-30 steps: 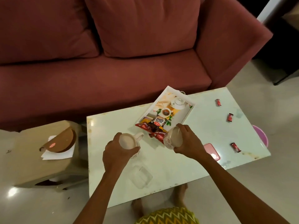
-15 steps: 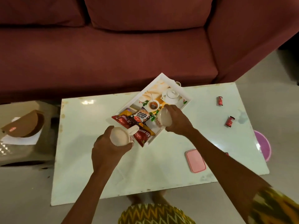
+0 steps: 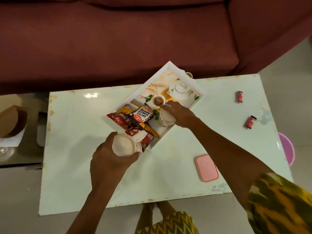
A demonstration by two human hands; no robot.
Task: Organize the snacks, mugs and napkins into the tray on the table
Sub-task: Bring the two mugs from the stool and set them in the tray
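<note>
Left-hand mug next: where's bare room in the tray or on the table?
Tray: the far half, beyond the snack packets and the mug in the right hand, is bare printed base. Table: wide bare patch between tray and left edge; another between left forearm and pink lid. Crowded: tray's near end, packets overlapping.

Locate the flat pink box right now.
Head view: the flat pink box lies on the white table, toward the person's right and near the front edge. It is close beside the right forearm and clear of the tray.
</note>
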